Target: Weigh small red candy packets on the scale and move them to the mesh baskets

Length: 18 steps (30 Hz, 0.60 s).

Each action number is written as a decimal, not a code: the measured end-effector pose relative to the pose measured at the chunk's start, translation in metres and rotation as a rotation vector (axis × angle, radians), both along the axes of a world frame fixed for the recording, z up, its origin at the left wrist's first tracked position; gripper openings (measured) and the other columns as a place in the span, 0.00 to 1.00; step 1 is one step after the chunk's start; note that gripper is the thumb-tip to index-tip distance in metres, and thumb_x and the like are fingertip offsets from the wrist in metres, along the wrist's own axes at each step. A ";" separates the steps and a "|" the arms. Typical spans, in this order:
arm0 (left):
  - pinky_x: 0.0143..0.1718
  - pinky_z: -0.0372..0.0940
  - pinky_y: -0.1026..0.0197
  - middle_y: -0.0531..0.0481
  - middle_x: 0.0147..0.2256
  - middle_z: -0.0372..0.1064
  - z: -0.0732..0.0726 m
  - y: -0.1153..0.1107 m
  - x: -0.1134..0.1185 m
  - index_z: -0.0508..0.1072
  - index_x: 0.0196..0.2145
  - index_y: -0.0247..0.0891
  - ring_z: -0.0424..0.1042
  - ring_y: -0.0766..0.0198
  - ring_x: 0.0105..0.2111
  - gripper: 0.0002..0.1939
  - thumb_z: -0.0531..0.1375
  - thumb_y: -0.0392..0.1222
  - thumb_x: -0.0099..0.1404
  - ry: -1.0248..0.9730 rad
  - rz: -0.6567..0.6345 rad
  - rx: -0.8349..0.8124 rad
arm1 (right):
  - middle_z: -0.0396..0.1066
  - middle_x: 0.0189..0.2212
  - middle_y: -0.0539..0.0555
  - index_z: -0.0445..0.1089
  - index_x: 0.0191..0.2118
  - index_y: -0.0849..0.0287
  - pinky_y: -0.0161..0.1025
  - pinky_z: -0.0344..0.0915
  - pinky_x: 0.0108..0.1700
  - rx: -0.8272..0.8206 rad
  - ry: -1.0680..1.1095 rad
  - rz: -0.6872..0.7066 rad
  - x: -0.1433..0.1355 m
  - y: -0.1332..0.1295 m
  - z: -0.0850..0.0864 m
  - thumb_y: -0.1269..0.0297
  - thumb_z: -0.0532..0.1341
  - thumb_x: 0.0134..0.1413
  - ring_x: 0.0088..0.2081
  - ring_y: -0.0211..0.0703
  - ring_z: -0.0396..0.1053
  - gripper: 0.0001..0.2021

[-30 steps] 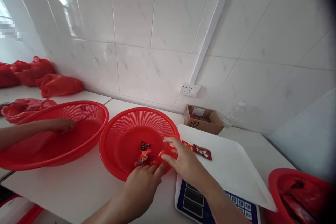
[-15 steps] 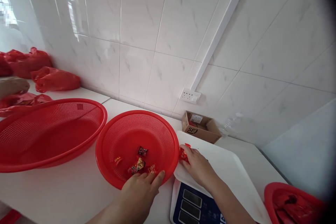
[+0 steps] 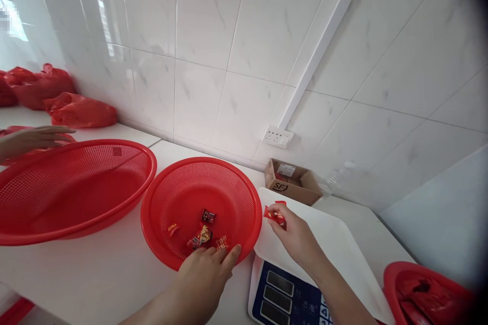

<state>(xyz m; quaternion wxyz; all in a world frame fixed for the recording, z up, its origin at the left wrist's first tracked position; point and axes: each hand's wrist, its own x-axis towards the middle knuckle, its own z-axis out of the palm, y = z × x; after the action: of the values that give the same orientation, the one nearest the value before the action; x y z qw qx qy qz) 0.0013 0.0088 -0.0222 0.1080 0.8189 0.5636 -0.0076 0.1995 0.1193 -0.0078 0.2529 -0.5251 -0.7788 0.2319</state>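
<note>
A round red basket stands on the white table, with several small wrapped packets on its bottom. My left hand rests over the basket's near rim, fingers reaching inside by the packets; whether they grip anything is hidden. Over the left edge of the white scale tray, my right hand is closed on small red packets, just right of the basket. Below the tray shows the scale's blue panel with its displays.
A larger red basket stands at left, with another person's hand above its far side. Red bags lie behind. A cardboard box is by the wall; a red basin holds red bags at right.
My right hand has moved slightly right, away from the basket rim, with the red packets. The other person's hand has reached farther right, its fingers now stretched out. My left hand is nearly still.
</note>
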 end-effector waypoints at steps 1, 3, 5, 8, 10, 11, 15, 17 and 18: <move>0.45 0.68 0.45 0.38 0.52 0.69 -0.001 0.000 0.000 0.55 0.63 0.36 0.72 0.48 0.47 0.26 0.50 0.32 0.68 -0.006 0.005 0.010 | 0.71 0.46 0.52 0.65 0.43 0.51 0.44 0.65 0.46 -0.024 0.069 0.029 -0.006 -0.003 0.005 0.58 0.54 0.55 0.44 0.45 0.70 0.11; 0.44 0.69 0.45 0.38 0.51 0.70 0.000 0.000 -0.001 0.55 0.63 0.37 0.72 0.48 0.46 0.26 0.51 0.32 0.68 -0.010 0.002 0.021 | 0.67 0.54 0.52 0.64 0.51 0.49 0.45 0.65 0.50 -0.059 0.117 0.087 -0.014 -0.008 0.015 0.56 0.55 0.55 0.49 0.45 0.69 0.17; 0.45 0.69 0.46 0.38 0.51 0.69 0.002 0.000 -0.002 0.55 0.63 0.37 0.72 0.48 0.46 0.26 0.51 0.33 0.68 -0.001 -0.002 0.017 | 0.63 0.57 0.53 0.61 0.55 0.48 0.47 0.62 0.54 -0.049 0.041 0.092 -0.013 -0.008 0.018 0.57 0.55 0.55 0.53 0.46 0.66 0.21; 0.45 0.68 0.46 0.38 0.52 0.69 0.005 -0.001 -0.002 0.55 0.63 0.37 0.72 0.49 0.47 0.25 0.50 0.32 0.69 0.015 0.000 -0.004 | 0.65 0.55 0.57 0.62 0.56 0.52 0.48 0.60 0.55 -0.022 -0.174 0.006 0.009 -0.002 0.009 0.62 0.55 0.54 0.53 0.47 0.65 0.22; 0.45 0.68 0.46 0.39 0.51 0.69 0.005 -0.001 -0.002 0.55 0.63 0.37 0.72 0.49 0.47 0.26 0.50 0.32 0.69 0.023 -0.001 -0.005 | 0.66 0.53 0.58 0.63 0.55 0.54 0.47 0.60 0.55 -0.054 -0.295 -0.053 0.030 0.002 -0.004 0.65 0.55 0.52 0.53 0.48 0.65 0.22; 0.45 0.68 0.46 0.38 0.51 0.70 0.004 -0.001 -0.002 0.55 0.63 0.38 0.72 0.49 0.47 0.26 0.49 0.32 0.69 0.027 -0.003 -0.001 | 0.66 0.53 0.59 0.63 0.55 0.55 0.47 0.60 0.55 -0.073 -0.335 -0.070 0.039 0.002 -0.010 0.66 0.54 0.52 0.54 0.48 0.65 0.22; 0.45 0.68 0.47 0.37 0.52 0.69 -0.004 0.000 -0.002 0.54 0.63 0.38 0.71 0.49 0.48 0.27 0.49 0.31 0.68 0.033 -0.009 0.044 | 0.67 0.53 0.58 0.64 0.53 0.55 0.46 0.60 0.53 -0.072 -0.404 -0.099 0.061 -0.003 -0.025 0.69 0.51 0.54 0.54 0.48 0.65 0.20; 0.45 0.68 0.48 0.36 0.52 0.68 -0.008 0.000 -0.002 0.55 0.63 0.37 0.71 0.49 0.49 0.27 0.49 0.31 0.68 0.020 -0.015 0.065 | 0.71 0.48 0.57 0.66 0.48 0.55 0.46 0.62 0.50 -0.039 -0.401 -0.129 0.061 -0.006 -0.025 0.70 0.50 0.54 0.49 0.49 0.68 0.17; 0.46 0.67 0.47 0.36 0.52 0.69 -0.009 0.000 -0.002 0.55 0.63 0.37 0.71 0.49 0.49 0.26 0.49 0.31 0.68 0.014 -0.017 0.071 | 0.72 0.46 0.56 0.66 0.46 0.54 0.46 0.63 0.48 -0.034 -0.375 -0.145 0.059 -0.007 -0.023 0.70 0.50 0.54 0.47 0.49 0.69 0.15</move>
<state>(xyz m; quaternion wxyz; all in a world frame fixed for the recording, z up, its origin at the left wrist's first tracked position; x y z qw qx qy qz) -0.0012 0.0087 -0.0309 0.0750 0.8268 0.5574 0.0059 0.2587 0.1120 -0.0306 0.1106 -0.6181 -0.7683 0.1242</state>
